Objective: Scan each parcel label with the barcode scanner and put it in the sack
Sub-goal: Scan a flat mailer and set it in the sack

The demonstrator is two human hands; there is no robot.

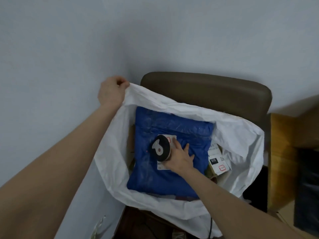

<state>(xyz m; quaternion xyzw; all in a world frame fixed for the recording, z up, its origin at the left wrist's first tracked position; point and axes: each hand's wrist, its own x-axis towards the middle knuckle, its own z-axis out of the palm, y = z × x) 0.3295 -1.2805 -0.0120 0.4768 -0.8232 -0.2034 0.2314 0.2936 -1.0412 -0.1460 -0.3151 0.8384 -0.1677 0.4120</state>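
The blue parcel (172,176) lies flat inside the open white sack (238,135), directly under the right hand (179,158). Its white label (162,167) shows partly above and partly below that hand. The right hand holds the barcode scanner (160,148) on its thumb side, just over the label, with the other fingers (187,148) spread out on the blue wrap. How the palm closes on the handle is hidden.

Up and left of that grip, the left hand (110,91) pinches the sack's rim, thumb and fingers closed on the fabric and lifting it.

Right of the right hand, a second parcel (216,161) with a white label peeks from under the blue one. Beyond both hands a brown chair back (207,87) stands behind the sack. A wooden cabinet (279,152) is far right, and a black cable (210,226) is below the right forearm.
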